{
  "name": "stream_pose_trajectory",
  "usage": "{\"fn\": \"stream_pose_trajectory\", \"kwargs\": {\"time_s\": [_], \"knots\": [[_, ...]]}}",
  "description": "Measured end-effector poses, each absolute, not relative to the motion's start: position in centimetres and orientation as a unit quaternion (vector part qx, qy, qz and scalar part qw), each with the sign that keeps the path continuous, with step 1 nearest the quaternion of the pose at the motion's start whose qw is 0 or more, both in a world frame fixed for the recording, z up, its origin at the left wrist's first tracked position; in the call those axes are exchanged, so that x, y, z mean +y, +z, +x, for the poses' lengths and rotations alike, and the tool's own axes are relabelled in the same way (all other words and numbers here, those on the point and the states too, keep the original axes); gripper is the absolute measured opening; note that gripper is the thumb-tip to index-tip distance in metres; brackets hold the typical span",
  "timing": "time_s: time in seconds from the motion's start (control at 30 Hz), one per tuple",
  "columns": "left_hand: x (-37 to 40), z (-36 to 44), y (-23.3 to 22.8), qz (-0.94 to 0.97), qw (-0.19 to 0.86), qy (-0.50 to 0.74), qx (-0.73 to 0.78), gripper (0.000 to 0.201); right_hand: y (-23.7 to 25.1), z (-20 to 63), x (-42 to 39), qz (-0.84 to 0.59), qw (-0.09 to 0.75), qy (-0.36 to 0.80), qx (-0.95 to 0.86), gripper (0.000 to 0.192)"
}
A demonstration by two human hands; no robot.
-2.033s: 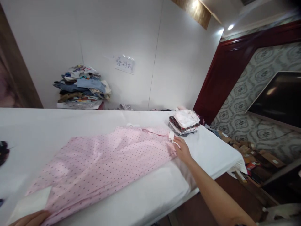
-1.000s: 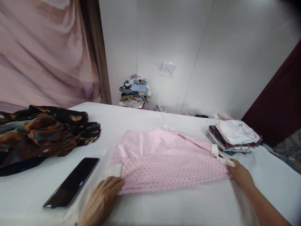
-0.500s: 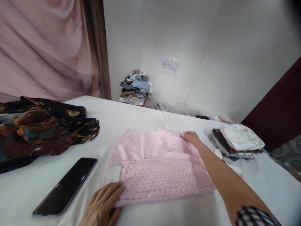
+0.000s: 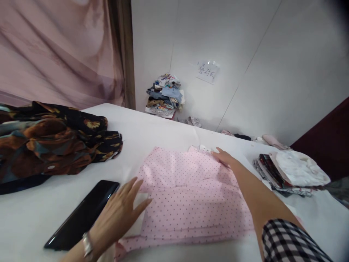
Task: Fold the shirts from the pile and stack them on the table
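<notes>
On table (image 4: 169, 134), both hands (image 4: 120, 211) flat, pink shirt (image 4: 191, 200)

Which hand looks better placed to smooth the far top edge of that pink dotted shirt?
Probably the right hand: it already lies flat at the far edge of the pink dotted shirt. The left hand rests at the near left corner, beside the black phone.

Left hand (image 4: 120, 211) flat, fingers spread, right hand (image 4: 225, 158) flat, arm outstretched
</notes>
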State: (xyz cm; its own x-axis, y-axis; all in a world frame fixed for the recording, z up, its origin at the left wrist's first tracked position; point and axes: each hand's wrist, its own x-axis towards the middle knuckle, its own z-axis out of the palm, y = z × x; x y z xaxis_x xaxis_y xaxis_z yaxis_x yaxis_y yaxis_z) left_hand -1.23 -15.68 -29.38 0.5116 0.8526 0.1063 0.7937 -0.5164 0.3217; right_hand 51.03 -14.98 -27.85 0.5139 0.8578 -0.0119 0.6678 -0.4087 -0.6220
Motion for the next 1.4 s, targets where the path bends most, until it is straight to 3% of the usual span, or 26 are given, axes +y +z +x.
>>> {"fn": "stream_pose_trajectory", "kwargs": {"time_s": [0.1,0.23,0.37,0.5,0.6,0.8,0.97,1.07,1.2,1.4], "knots": [[-14.0,1.7,-28.1,0.856,0.107,0.061,0.502,0.071,-27.7,50.1,-17.1,-0.799,0.264,0.262,-0.473,0.087],[-14.7,4.2,-28.5,0.861,0.096,0.042,0.498,0.06,-28.5,48.7,-18.5,-0.776,0.249,0.255,-0.52,0.089],[-14.6,4.8,-28.3,0.878,0.15,0.037,0.452,0.045,-28.9,47.9,-17.7,-0.774,0.236,0.207,-0.55,0.06],[-11.6,4.6,-26.5,0.903,0.1,0.056,0.415,0.043,-28.2,47.8,-16.6,-0.778,0.272,0.117,-0.555,0.041],[-9.5,4.4,-26.2,0.891,0.089,0.035,0.444,0.042,-28.3,48.1,-16.4,-0.785,0.278,0.123,-0.54,0.046],[-7.8,3.9,-26.7,0.853,0.117,0.019,0.508,0.062,-28.4,49.6,-16.5,-0.815,0.303,0.222,-0.441,0.082],[-4.7,6.5,-25.8,0.818,0.157,0.054,0.551,0.073,-27.1,50.4,-14.5,-0.829,0.3,0.237,-0.408,0.076],[-2.5,9.5,-26.1,0.805,0.148,0.018,0.574,0.063,-27.3,49.8,-12.6,-0.829,0.301,0.214,-0.42,0.069],[0.1,12.1,-26.5,0.81,0.132,0.023,0.571,0.033,-28.1,48.8,-11.0,-0.814,0.337,0.164,-0.443,0.058],[3.8,11.6,-24.4,0.82,0.048,0.069,0.566,0.036,-28.9,49.8,-10.4,-0.808,0.386,0.128,-0.426,0.051]]}}
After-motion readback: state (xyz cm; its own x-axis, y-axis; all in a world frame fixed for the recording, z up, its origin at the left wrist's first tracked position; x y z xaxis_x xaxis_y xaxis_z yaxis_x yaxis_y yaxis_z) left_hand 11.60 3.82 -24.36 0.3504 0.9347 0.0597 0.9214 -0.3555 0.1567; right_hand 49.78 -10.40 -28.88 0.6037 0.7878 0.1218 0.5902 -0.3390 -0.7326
